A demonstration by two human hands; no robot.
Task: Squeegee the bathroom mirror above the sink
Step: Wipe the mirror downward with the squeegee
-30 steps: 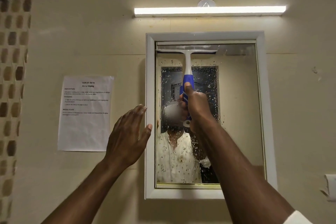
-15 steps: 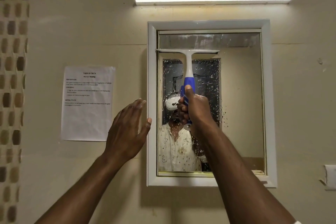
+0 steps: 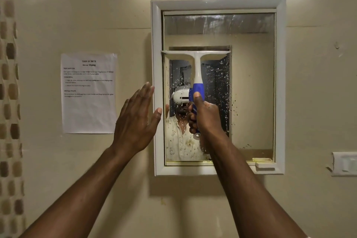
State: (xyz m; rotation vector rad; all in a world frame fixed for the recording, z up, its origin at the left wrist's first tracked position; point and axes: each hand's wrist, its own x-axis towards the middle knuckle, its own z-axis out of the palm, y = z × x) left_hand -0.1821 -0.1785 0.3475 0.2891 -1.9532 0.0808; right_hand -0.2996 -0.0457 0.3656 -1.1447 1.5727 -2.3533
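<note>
My right hand (image 3: 204, 118) is wrapped tight around the blue-and-white plastic squeegee (image 3: 197, 75) — fingers curled round the blue handle, thumb laid up along it. That is the grip doing the work. Straight above it, the white neck rises to the blade, whose long axis runs level, crosswise to the handle, and lies against the white-framed wall mirror (image 3: 251, 83). The blade's left end sits at the frame's inner left edge; its right end stops a little past the middle of the glass.

Below the blade, around my grip, the glass is speckled with water drops; above it the strip looks mostly streaked rather than beaded. So the wet lies below the blade, and I judge the pull runs straight down along the handle's line.

My left hand (image 3: 137, 120) is spread flat, fingers straight, holding nothing, just left of the grip, thumb at the frame's left edge. Further left, a printed paper sheet (image 3: 88, 92) hangs on the beige wall.
</note>
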